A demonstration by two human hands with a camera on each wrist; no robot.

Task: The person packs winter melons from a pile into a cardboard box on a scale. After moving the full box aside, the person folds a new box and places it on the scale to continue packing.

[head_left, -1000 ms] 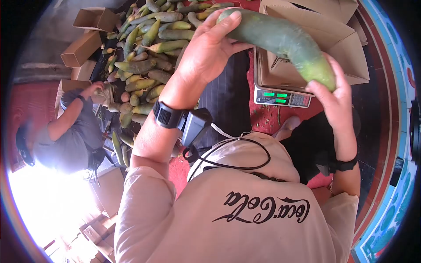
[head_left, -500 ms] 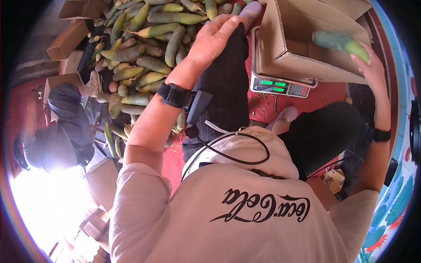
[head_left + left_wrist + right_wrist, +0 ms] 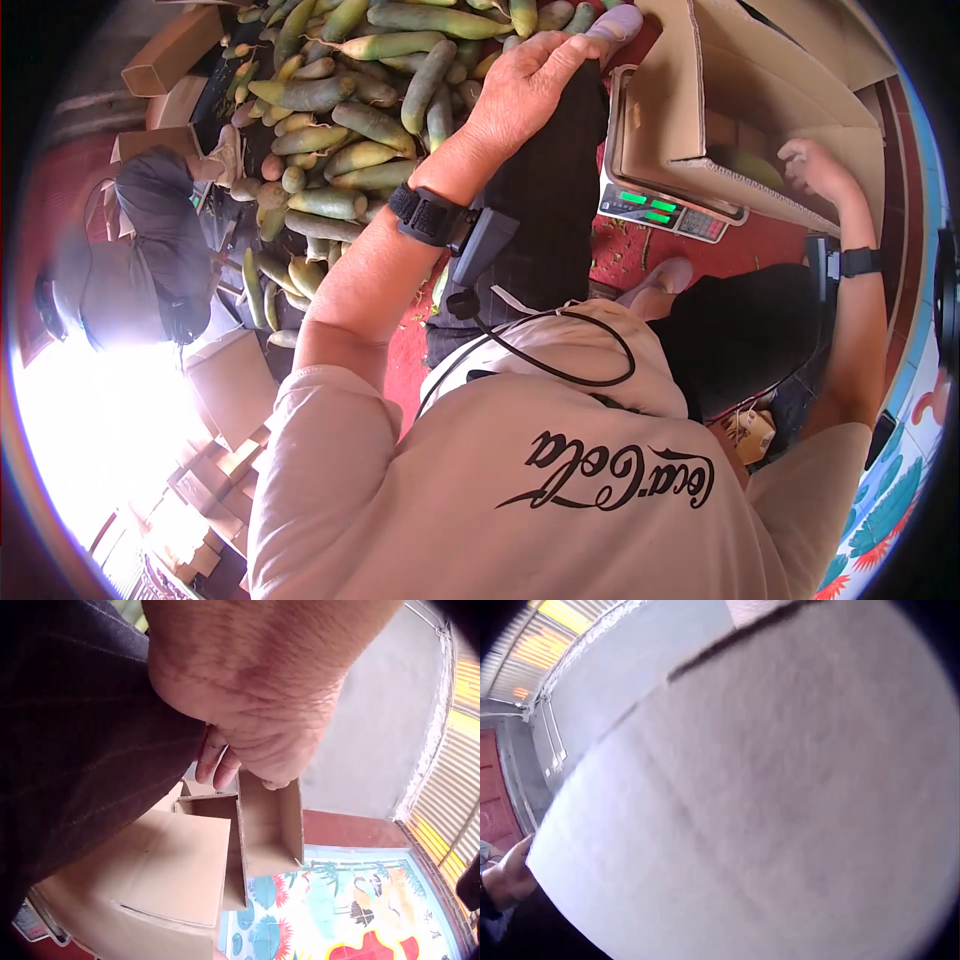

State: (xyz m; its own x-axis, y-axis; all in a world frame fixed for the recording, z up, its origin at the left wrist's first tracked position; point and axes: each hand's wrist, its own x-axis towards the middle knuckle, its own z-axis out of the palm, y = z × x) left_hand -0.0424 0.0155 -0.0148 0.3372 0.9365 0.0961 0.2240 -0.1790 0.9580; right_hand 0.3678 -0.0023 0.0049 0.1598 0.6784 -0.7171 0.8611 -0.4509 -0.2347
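My left hand (image 3: 525,90) rests on the knee of the dark striped trousers (image 3: 535,210). In the left wrist view its fingers (image 3: 212,756) hang down past the knee, holding nothing. My right hand (image 3: 820,172) is inside the open cardboard box (image 3: 690,85), its fingers loosely bent. Just left of these fingers a large green radish (image 3: 748,166) lies low in the box, partly hidden by the near wall. That cardboard wall (image 3: 765,795) fills most of the right wrist view and hides the right hand there. The box stands on a digital scale (image 3: 662,212) with lit green figures.
A big pile of green radishes (image 3: 370,125) lies on the left. Another person (image 3: 150,250) sits beyond it. Several cardboard boxes (image 3: 230,385) stand at the lower left. My foot in a pale shoe (image 3: 615,28) is beside the box; red cloth (image 3: 740,248) covers the floor.
My right hand has carried the large radish down into the box and come off it. The left hand has let go of the radish and moved to the knee. The view has shifted slightly.
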